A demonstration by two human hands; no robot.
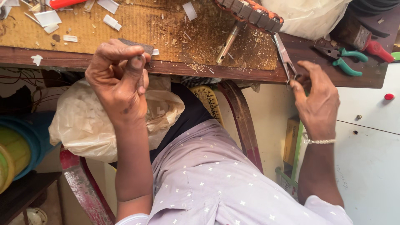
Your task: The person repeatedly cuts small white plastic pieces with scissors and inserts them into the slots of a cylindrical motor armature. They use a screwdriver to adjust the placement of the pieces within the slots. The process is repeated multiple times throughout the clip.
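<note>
My left hand (pixel 118 77) is raised at the near edge of the wooden workbench (pixel 166 29), fingers pinched on a small flat dark grey strip (pixel 135 45). My right hand (pixel 316 100) is at the bench's edge further right, its fingertips closing on the handles of a pair of metal scissors (pixel 284 56) that lie pointing away from me. A bead bracelet circles the right wrist. Just beyond the scissors sits a round motor part with orange and dark segments and a metal shaft (pixel 250 14).
Small white paper slips (pixel 48 18) and sawdust litter the bench. Green-handled pliers (pixel 346 60) and a red-handled tool (pixel 377 50) lie at the right. A white plastic bag (pixel 308 14) is at the back, a crumpled clear bag (pixel 91 129) below, a white cabinet (pixel 371 146) right.
</note>
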